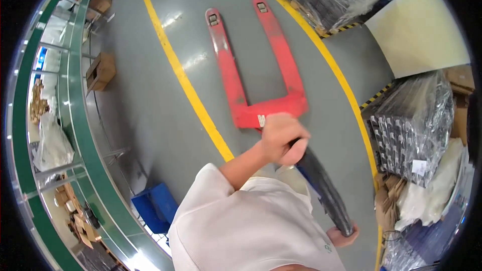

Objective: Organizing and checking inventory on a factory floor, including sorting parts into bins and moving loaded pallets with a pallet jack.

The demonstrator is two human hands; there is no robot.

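A red pallet jack [271, 112] stands on the grey floor with its two forks pointing away from me. Its black handle [323, 183] slants across in front of my body, from the middle of the view down to the lower right. My left hand [283, 138] is closed around the handle's upper end, fingers wrapped and slightly blurred. Down by my right side, my right hand [344, 235] grips the lower end; part of it is hidden behind the handle. Nothing lies on the forks. The jack's pump and steering wheels are hidden below my left hand.
Yellow lines [186, 80] run along both sides of the jack. On the right stand film-wrapped stacks [406, 125], a pale board [419, 27] and plastic bags [424, 206]. Left are a long green-edged bench [75, 90], a cardboard box [101, 72] and a blue bin [155, 207].
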